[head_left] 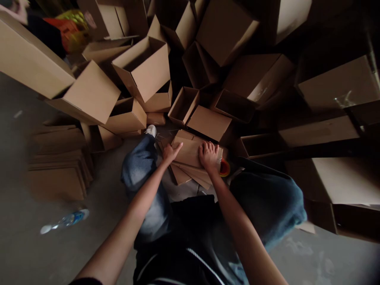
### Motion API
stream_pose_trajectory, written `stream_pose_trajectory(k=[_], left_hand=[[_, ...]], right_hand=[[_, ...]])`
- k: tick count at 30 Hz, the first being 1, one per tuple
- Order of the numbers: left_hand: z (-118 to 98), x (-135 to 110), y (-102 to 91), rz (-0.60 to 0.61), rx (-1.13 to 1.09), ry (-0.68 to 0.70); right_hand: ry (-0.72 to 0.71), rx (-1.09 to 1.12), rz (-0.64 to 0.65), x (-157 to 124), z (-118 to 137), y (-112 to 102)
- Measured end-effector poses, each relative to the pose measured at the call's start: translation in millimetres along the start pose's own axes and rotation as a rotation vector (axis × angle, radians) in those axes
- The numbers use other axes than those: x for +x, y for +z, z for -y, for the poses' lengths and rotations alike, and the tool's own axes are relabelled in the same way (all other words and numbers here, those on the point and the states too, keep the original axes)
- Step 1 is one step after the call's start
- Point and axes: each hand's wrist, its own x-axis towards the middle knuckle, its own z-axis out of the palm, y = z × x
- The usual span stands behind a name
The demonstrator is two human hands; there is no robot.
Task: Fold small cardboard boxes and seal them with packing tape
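I sit on the floor with my legs apart, in blue jeans. Between my knees lies a flat cardboard box (187,152) on top of a few more flattened pieces. My left hand (171,152) rests on its left edge with the fingers stretched out. My right hand (209,155) presses down on its right side, fingers bent over the cardboard. Right beside my right hand lies a roll of tape with an orange-red core (225,168), partly hidden by the hand.
Many assembled open cardboard boxes (144,65) are piled in front and to the right. A stack of flat cardboard sheets (57,162) lies at the left. A plastic water bottle (67,220) lies on the grey floor at the lower left.
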Motion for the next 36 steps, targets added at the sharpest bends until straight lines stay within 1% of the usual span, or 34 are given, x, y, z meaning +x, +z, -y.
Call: stream_pose_trajectory(k=[7, 14, 25, 31, 36], left_hand=[[-0.7, -1.2, 1.0, -0.025, -0.010, 0.009], [-0.4, 0.8, -0.4, -0.003, 0.003, 0.000], [2.8, 2.9, 6.1, -0.033, -0.036, 0.026], [3.6, 5.4, 9.0, -0.074, 0.017, 0.056], [3.3, 5.9, 9.4, -0.071, 0.049, 0.048]], right_hand=[[0.014, -0.016, 0.014, 0.4, 0.4, 0.3], [0.010, -0.029, 0.007, 0.4, -0.4, 0.5], [0.015, -0.013, -0.010, 0.6, 1.3, -0.5], [0.017, -0.016, 0.001, 1.2, 2.0, -2.4], [0.017, -0.034, 0.018, 1.7, 2.4, -3.0]])
